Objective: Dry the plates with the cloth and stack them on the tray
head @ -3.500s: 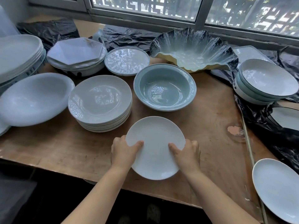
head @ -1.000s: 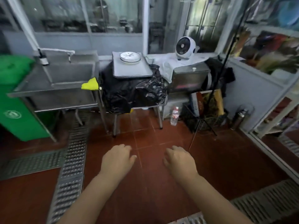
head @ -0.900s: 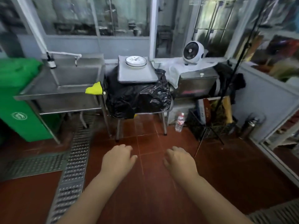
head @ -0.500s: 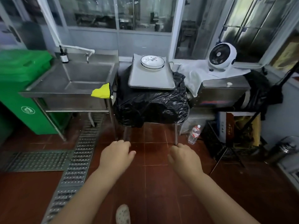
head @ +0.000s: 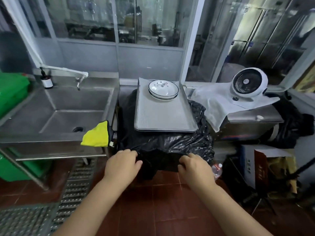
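plates (head: 163, 89), a short stack with dark rims, sit at the far end of the tray (head: 163, 116), well beyond your fingertips and straight ahead of the gap between your hands. judge them glazed ceramic: stiff, fairly heavy for their size, slick if wet, and brittle at the rim. take one at a time by opposite edges, thumb on the lip and fingers beneath; do not pinch a single edge with damp fingers. the tray is a flat, pale metal sheet with a low lip, resting on a stand draped in black plastic (head: 170, 143); the plastic looks loose and slippery, so expect the tray to slide if you push on it.

left hand (head: 122, 165) and right hand (head: 196, 167) are both empty, fingers loosely curled and pointing forward, held in front of the hanging front fold of the plastic; whether the fingertips touch it you cannot tell.

yellow cloth (head: 96, 135), soft and light, hangs over the near corner of the steel sink (head: 56, 114), just beyond and to the left of your left fingers. white cloth (head: 214, 106) lies under a small fan (head: 247, 84), far beyond and to the right of your right fingers. the yellow one is the nearer reach.
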